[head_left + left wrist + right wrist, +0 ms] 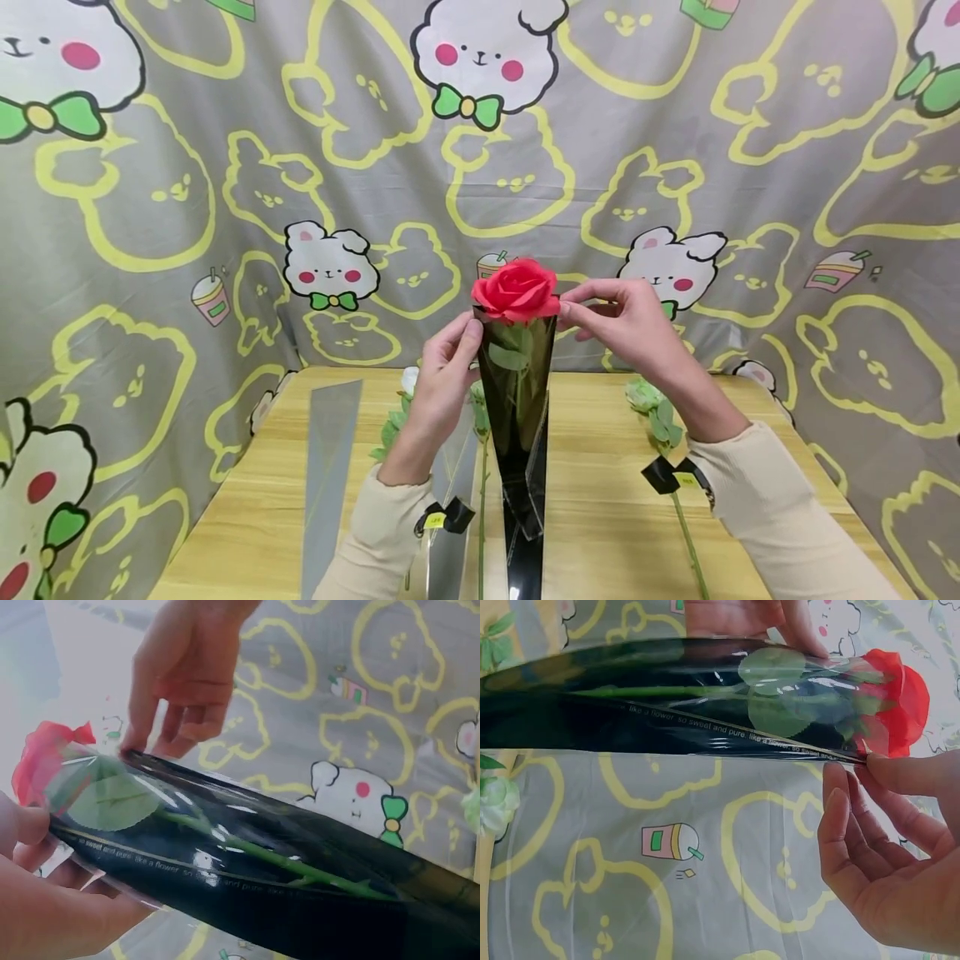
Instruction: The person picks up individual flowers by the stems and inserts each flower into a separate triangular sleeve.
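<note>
A red rose (pixel 516 290) stands upright inside a black-and-clear flower sleeve (pixel 517 417), its bloom poking out at the top. Through the clear front show its green stem (pixel 247 846) and leaves (pixel 776 679). My left hand (pixel 444 375) pinches the sleeve's upper left edge between thumb and fingers, just below the bloom. At the opposite top corner, my right hand (pixel 626 321) pinches the edge with thumb and index finger (pixel 900 802), the other fingers loosely bent. Small print runs along the sleeve's border in both wrist views.
On the wooden table (pixel 600 517) lie a flat grey sleeve (pixel 330 467) at left and another grey sleeve (pixel 450 550) nearer the middle. A white flower (pixel 409 380) and a green-stemmed flower (pixel 480 408) lie behind my left hand. At right lies a pale green flower (pixel 645 396). Patterned curtains (pixel 517 183) surround the table.
</note>
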